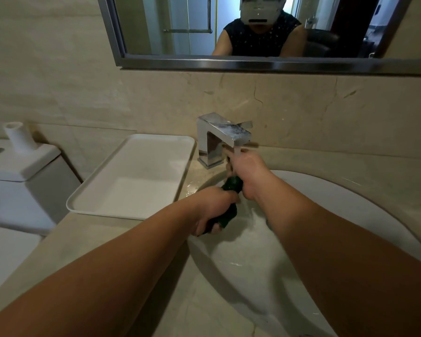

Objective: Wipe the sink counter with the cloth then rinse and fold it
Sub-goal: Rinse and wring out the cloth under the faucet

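Over the basin [338, 215] at frame centre, both hands clench a rolled dark green cloth [232, 187] — left hand [213, 209] gripping its lower end, right hand [247, 175] its upper end under the faucet [223, 135].

Both hands, left hand [213, 206] and right hand [247, 175], grip the cloth [232, 184] (dark green) under the faucet [225, 135].

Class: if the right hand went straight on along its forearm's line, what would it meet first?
Probably the chrome faucet, its spout just beyond the right hand, which grips the green cloth; depth is hard to judge.
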`<move>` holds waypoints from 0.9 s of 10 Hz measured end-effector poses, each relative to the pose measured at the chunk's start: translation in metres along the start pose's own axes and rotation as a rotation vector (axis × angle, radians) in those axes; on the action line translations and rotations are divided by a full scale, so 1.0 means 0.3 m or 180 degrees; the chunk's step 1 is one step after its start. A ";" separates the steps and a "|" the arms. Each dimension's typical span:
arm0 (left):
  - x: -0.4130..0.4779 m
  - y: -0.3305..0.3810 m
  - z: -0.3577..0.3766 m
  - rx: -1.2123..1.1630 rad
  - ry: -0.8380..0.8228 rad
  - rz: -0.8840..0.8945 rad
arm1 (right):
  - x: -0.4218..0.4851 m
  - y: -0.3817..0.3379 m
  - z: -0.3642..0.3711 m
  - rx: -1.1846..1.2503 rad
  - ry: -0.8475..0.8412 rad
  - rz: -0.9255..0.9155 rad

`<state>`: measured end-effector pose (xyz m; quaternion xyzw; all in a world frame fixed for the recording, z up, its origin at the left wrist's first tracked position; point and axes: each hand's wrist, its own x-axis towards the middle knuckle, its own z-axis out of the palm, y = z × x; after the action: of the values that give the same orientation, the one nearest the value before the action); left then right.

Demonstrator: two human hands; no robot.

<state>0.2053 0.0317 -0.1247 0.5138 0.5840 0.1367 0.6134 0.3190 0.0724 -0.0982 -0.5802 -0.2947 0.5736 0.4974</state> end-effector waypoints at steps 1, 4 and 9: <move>0.009 -0.015 0.016 -0.0304 -0.0083 0.0219 | -0.015 0.009 -0.019 -0.0149 -0.0349 -0.0172; 0.090 0.029 0.052 -0.0310 0.0166 0.0696 | -0.068 -0.063 -0.067 0.1194 -0.0331 0.0015; 0.098 0.094 -0.003 -0.0680 -0.0340 0.1258 | 0.015 -0.108 -0.339 0.0059 0.0279 -0.0203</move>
<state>0.2251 0.0669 -0.1192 0.5568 0.4209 0.2878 0.6557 0.4246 0.0631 -0.0859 -0.5904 -0.2856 0.5342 0.5333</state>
